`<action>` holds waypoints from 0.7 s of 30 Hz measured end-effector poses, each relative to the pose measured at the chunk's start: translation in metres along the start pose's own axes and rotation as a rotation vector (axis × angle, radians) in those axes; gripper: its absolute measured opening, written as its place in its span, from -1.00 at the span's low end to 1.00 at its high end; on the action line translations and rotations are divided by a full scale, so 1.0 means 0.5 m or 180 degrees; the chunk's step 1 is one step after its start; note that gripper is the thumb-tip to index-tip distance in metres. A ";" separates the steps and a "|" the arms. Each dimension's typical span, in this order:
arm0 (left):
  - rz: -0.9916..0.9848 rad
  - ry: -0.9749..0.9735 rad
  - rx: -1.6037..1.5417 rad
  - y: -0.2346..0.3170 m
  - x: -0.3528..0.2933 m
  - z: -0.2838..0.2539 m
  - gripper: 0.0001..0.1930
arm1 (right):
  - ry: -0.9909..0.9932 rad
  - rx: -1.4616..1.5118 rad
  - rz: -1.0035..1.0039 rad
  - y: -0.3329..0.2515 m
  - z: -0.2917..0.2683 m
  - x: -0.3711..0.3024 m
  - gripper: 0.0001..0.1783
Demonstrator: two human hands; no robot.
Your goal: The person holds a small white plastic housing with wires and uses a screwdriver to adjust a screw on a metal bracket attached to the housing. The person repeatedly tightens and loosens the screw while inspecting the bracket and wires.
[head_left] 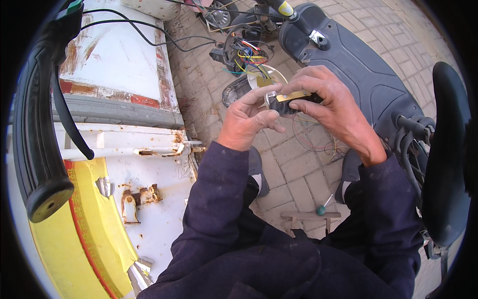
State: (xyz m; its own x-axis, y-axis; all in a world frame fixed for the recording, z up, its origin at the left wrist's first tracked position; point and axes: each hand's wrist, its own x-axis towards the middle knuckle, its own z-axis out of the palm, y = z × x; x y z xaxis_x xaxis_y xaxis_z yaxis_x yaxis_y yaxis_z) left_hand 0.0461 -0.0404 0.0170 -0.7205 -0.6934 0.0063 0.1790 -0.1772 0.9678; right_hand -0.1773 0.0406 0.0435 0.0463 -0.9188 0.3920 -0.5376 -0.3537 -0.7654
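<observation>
In front of me, above the brick paving, both hands hold a small black part with a gold-coloured metal strip (295,95) along its top and a shiny silvery left end. My left hand (245,118) pinches that left end between bent fingers and thumb. From the other side, my right hand (329,98) grips the right end, its thumb pressed against the black body. The fingers cover much of the part, so its exact kind is unclear. Just beyond my hands hangs a bundle of coloured wires (254,54) near a pale round housing (259,78).
A dark scooter deck (366,74) stretches across the upper right, with a black seat (448,159) at the right. At the left are a black handlebar grip (42,134), a rusty white panel (119,55) and a yellow sheet (89,214). A green-handled screwdriver (321,210) lies between my feet.
</observation>
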 end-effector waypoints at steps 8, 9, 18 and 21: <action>-0.0187 -0.0227 -0.0319 0.003 -0.007 -0.020 -0.33 | -0.0386 0.0493 0.0159 -0.001 -0.006 0.009 -0.79; -0.0206 -0.0177 -0.0273 0.003 -0.008 -0.021 -0.33 | -0.0419 0.0591 0.0202 -0.002 -0.008 0.008 -0.80; -0.0216 -0.0070 -0.0105 0.000 -0.006 -0.014 -0.39 | -0.0258 0.0802 0.0149 0.008 0.001 0.001 -0.82; -0.0233 -0.0054 -0.0004 -0.001 -0.008 -0.012 -0.39 | -0.0304 0.0790 0.0264 0.014 0.002 -0.003 -0.81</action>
State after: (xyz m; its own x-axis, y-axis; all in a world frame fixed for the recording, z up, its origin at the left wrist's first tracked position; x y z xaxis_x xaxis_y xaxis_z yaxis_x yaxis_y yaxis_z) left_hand 0.0529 -0.0420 0.0152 -0.7430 -0.6666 -0.0602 0.1261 -0.2279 0.9655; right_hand -0.1800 0.0391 0.0371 0.0961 -0.9546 0.2819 -0.3209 -0.2978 -0.8991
